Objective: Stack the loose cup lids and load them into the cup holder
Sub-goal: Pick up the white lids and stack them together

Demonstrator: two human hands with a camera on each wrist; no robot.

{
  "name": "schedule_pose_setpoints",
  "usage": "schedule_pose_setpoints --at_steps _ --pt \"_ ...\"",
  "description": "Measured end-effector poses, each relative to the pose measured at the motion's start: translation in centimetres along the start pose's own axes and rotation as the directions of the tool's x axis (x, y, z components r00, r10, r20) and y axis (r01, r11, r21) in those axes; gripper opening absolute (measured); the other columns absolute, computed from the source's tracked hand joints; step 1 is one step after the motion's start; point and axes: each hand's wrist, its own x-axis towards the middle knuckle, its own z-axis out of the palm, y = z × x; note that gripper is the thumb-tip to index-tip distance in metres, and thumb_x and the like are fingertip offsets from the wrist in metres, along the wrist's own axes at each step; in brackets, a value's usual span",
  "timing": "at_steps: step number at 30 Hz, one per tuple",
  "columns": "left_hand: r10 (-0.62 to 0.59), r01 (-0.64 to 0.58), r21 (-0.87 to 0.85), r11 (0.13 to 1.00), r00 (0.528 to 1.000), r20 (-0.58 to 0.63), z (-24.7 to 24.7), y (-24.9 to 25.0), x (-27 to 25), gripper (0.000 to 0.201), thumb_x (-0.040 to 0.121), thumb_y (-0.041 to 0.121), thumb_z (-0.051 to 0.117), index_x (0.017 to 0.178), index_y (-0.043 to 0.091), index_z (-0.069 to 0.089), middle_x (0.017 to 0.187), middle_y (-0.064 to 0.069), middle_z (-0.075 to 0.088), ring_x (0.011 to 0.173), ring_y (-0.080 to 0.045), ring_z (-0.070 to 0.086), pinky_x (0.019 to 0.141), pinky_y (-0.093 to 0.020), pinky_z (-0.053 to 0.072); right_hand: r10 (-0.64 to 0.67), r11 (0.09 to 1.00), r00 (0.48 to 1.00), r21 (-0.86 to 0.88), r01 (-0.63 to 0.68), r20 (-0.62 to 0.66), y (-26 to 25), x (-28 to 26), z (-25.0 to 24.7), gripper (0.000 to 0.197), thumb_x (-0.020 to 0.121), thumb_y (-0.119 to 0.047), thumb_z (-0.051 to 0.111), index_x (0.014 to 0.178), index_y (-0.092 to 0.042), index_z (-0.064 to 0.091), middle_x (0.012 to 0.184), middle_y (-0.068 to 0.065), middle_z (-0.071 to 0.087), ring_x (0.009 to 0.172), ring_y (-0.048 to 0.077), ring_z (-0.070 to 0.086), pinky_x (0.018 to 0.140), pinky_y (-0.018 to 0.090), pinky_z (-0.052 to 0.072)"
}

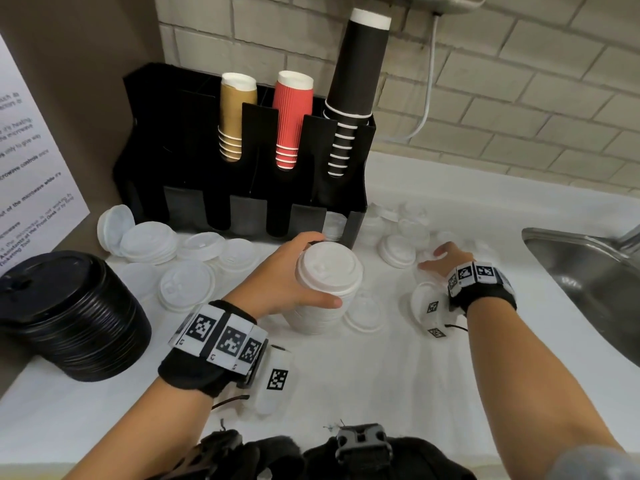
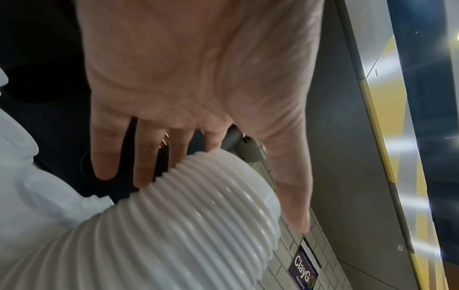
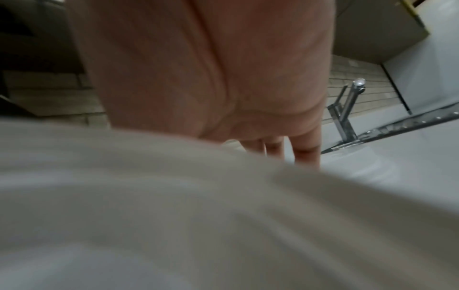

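Loose white lids (image 1: 197, 249) lie on the worktop (image 1: 346, 375) at left, unstacked. The left hand (image 1: 277, 275) grips a tall lid stack (image 1: 325, 289) before the cup holder (image 1: 242, 161), whose front slots look nearly empty. The right hand (image 1: 440, 259), fingers extended, reaches scattered lids (image 1: 398, 251); loading appears barely begun.

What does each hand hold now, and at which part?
The left hand grips the stack of white lids round its upper side. The right hand reaches among loose lids; whether it holds one cannot be told.
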Motion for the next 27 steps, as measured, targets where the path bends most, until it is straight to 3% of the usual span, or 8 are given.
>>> schedule_pose_setpoints --at_steps 3,7,9,12,15,19,23,27 --pt "-0.01 0.01 0.004 1.0 1.0 -0.005 -0.2 -0.2 0.0 0.079 0.06 0.037 0.09 0.11 0.061 0.034 0.113 0.033 0.042 0.103 0.012 0.043 0.076 -0.008 0.031 -0.026 1.0 0.999 -0.013 0.027 0.048 -0.3 -0.1 -0.3 0.061 0.073 -0.043 0.076 0.12 -0.019 0.046 0.113 0.013 0.061 0.086 0.028 0.054 0.076 0.034 0.044" --pt "-0.025 0.025 0.026 0.999 0.999 -0.021 -0.4 -0.6 -0.1 0.088 0.059 0.042 0.089 0.125 0.054 0.032 0.124 0.025 0.042 0.118 -0.006 0.042 0.088 -0.021 0.035 -0.073 0.995 0.996 0.076 0.07 0.042 -1.0 -0.7 -2.3 0.068 0.07 -0.039 0.08 0.122 -0.021 0.04 0.106 0.009 0.054 0.088 0.028 0.051 0.07 0.033 0.039" --pt "-0.038 0.039 0.036 0.999 0.999 -0.026 -0.6 -0.7 -0.1 0.093 0.059 0.045 0.089 0.133 0.05 0.032 0.133 0.018 0.04 0.121 -0.009 0.04 0.096 -0.03 0.035 -0.161 0.981 0.977 0.136 0.142 0.14 -1.4 -1.4 -3.8 0.076 0.068 -0.043 0.081 0.128 -0.03 0.037 0.115 0.004 0.051 0.099 0.028 0.05 0.076 0.034 0.039" --pt "-0.043 0.044 0.041 0.998 0.999 -0.028 -0.7 -0.6 -0.1 0.096 0.059 0.045 0.088 0.137 0.047 0.032 0.132 0.018 0.037 0.121 -0.009 0.039 0.098 -0.032 0.034 -0.203 0.977 0.942 0.124 0.176 0.266 -1.8 -2.0 -5.1 0.086 0.068 -0.049 0.08 0.138 -0.038 0.031 0.129 0.0 0.048 0.12 0.029 0.047 0.093 0.039 0.039" --pt "-0.031 0.032 0.041 0.999 0.999 -0.024 -0.5 -0.3 -0.2 0.09 0.06 0.042 0.089 0.13 0.05 0.033 0.127 0.02 0.04 0.117 -0.007 0.041 0.092 -0.028 0.033 -0.132 0.988 0.959 -0.042 0.147 0.249 -1.8 -1.3 -4.0 0.083 0.075 -0.034 0.079 0.144 -0.031 0.033 0.148 0.006 0.039 0.134 0.029 0.038 0.103 0.038 0.033" --pt "-0.013 0.013 0.021 1.0 1.0 -0.022 -0.2 -0.1 -0.2 0.082 0.062 0.035 0.09 0.12 0.054 0.035 0.122 0.023 0.044 0.112 -0.003 0.042 0.079 -0.011 0.032 -0.08 0.98 0.958 -0.153 0.126 0.275 -0.8 -0.8 -2.0 0.076 0.077 -0.028 0.078 0.142 -0.032 0.039 0.148 0.007 0.039 0.134 0.03 0.038 0.103 0.036 0.034" --pt "-0.015 0.015 0.005 1.0 1.0 -0.026 0.1 -0.1 -0.3 0.079 0.063 0.034 0.089 0.116 0.056 0.035 0.115 0.03 0.044 0.106 0.004 0.042 0.075 -0.009 0.032 -0.103 0.987 0.981 -0.107 0.122 0.163 -0.5 -1.2 -1.9 0.068 0.078 -0.025 0.075 0.137 -0.029 0.042 0.139 0.012 0.047 0.121 0.033 0.049 0.085 0.033 0.039" --pt "-0.03 0.031 0.032 0.999 0.999 -0.035 0.4 -0.3 -0.1 0.097 0.062 0.037 0.089 0.137 0.043 0.03 0.121 0.027 0.042 0.113 -0.003 0.04 0.083 -0.012 0.032 -0.133 0.988 0.989 0.074 0.137 -0.062 -1.5 -3.3 -3.5 0.062 0.076 -0.03 0.073 0.131 -0.026 0.043 0.121 0.016 0.054 0.093 0.032 0.057 0.076 0.037 0.048"
